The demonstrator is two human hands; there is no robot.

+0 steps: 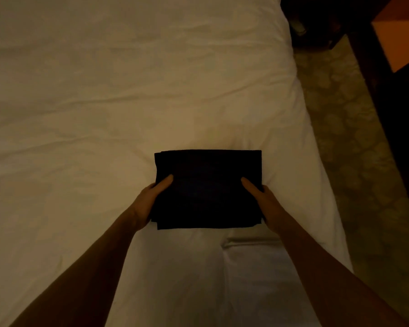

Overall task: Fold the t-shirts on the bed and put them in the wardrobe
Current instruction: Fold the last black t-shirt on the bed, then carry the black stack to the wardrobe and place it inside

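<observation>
A dark t-shirt [208, 187], folded into a neat rectangle, is over the white bed [104, 102] near its right side. My left hand [151, 197] grips its left edge, thumb on top and fingers hidden underneath. On the opposite edge my right hand [261, 199] holds it the same way. Whether the shirt rests on the sheet or is just lifted off it, I cannot tell. The wardrobe is not in view.
The bed's right edge runs down past the shirt to a patterned carpet [345, 128]. Dark wooden furniture [392, 95] with an orange-lit top surface [401, 36] stands at the right. The room is dim.
</observation>
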